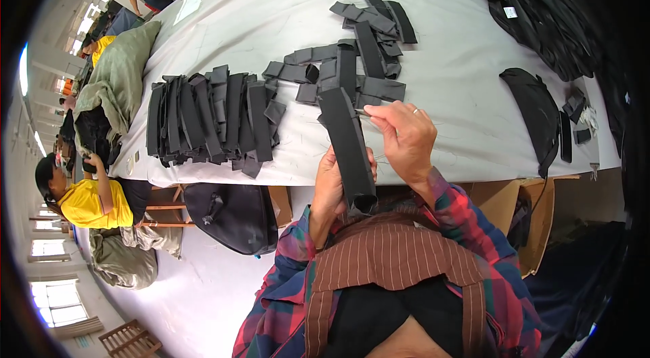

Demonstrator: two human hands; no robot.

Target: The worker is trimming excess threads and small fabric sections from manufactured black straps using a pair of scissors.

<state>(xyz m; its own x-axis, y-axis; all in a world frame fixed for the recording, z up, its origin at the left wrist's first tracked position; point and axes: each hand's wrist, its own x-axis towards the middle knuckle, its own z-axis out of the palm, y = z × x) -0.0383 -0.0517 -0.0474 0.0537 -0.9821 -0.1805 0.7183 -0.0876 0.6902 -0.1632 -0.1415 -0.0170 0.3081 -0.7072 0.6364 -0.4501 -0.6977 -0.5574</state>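
My left hand point(330, 185) is wrapped round the lower part of a long black fabric strip point(347, 144), held up over the table's near edge. The strip's near end curls over. Beside its upper right edge, my right hand point(406, 133) is closed in a pinch. Something thin and pale shows at the fingertips, too small to name. Beyond the strip lies a loose heap of black and dark grey fabric strips point(369, 50), some folded. To the left, many similar strips are stacked side by side in a row point(206, 117).
The table's white cloth point(447, 121) carries loose threads. Black bags point(535, 12) and a curved black piece point(531, 114) lie at the right. Below stand a cardboard box point(539, 226) and a black bag point(233, 219). At the left, a person in yellow point(101, 203) sits.
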